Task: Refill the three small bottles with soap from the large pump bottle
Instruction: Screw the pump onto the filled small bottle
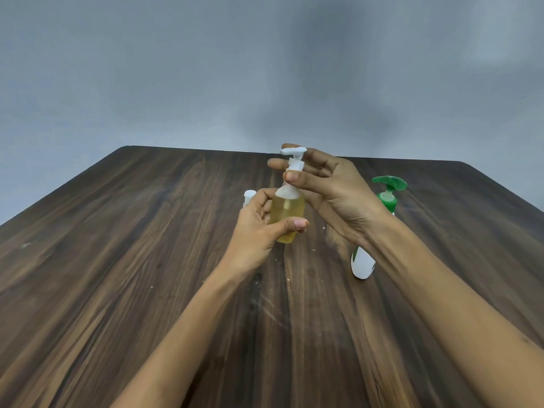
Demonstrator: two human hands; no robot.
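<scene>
My left hand [259,228] holds a small clear bottle [287,214] of yellow soap upright above the table. Its white pump cap [294,160] is pinched between the thumb and fingers of my right hand [329,195]. Behind my left hand the white top of another small bottle [249,196] shows; the rest of it is hidden. To the right stands the large white pump bottle [363,265] with a green pump head [390,187], partly covered by my right wrist. A third small bottle is not visible.
The dark wooden table [147,260] stretches to a far edge against a grey wall [206,69]. A few pale specks and scuffs lie on the wood near the bottles.
</scene>
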